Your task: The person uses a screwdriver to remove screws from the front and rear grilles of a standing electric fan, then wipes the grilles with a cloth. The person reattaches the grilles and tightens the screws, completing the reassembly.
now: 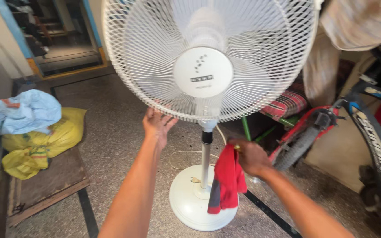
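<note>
Two hands up at fan (208,61) on floor: left hand (156,125) under grille rim, fingers spread, touching it; right hand (250,155) beside pole, fingers pinching red cloth (225,183) hanging above base.

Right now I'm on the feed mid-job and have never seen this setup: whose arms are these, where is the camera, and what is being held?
The single picture comes from a camera on the person's head, looking down, so both bare arms are their own. The left hand touches the lower rim of the white pedestal fan's grille. The right hand grips a red cloth that hangs in front of the fan's round base. On the speckled floor: yellow and blue bags to the left, a bicycle to the right.
</note>
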